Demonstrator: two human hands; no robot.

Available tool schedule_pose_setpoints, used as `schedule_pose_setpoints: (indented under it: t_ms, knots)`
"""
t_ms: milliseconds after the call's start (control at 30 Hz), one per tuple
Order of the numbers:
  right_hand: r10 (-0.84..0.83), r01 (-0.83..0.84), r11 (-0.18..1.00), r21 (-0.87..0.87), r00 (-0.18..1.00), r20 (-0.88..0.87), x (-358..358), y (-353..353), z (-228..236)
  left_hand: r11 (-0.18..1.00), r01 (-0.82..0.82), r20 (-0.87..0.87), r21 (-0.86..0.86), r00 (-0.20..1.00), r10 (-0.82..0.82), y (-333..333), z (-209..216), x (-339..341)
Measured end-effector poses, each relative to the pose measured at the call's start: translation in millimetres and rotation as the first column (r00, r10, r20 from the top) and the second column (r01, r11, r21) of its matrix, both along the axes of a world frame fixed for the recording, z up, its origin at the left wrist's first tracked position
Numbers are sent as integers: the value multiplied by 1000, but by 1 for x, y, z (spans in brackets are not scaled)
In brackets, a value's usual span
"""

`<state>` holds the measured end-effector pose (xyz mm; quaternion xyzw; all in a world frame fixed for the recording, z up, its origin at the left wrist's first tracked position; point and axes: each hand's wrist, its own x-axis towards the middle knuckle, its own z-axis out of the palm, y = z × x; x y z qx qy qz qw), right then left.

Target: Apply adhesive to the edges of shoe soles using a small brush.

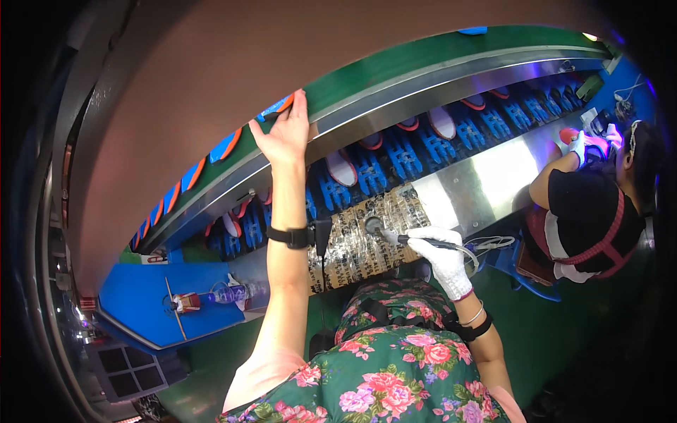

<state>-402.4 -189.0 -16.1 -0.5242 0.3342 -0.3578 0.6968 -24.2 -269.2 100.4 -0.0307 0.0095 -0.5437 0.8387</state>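
Observation:
My bare left hand reaches up to the green upper belt, fingers stretched out and thumb spread. A blue and orange shoe-sole-shaped piece lies right at its fingers; I cannot tell whether they touch. My right hand, in a white glove, is closed on the black handle of a brush. The pale tip of the brush points left, at a small dark round pot. That pot stands on a ledge section wrapped in brown, printed, taped covering.
More blue and orange pieces line the green belt. Below it, blue racks carry several shoe parts. A blue side table holds a bottle. At right, a co-worker handles a reddish piece under violet light.

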Motion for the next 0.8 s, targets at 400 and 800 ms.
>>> schedule_pose_setpoints:
  t_ms: [400, 800]
  knots:
    - [-17, 16, 999, 33, 999, 31, -6, -9, -5, 739, -663, 899, 120, -243, -364, -122, 8, -41]
    - [-58, 56, 998, 36, 996, 73, -18, -11, -8, 657, -741, 660, -137, -563, -497, -117, -1, 12]
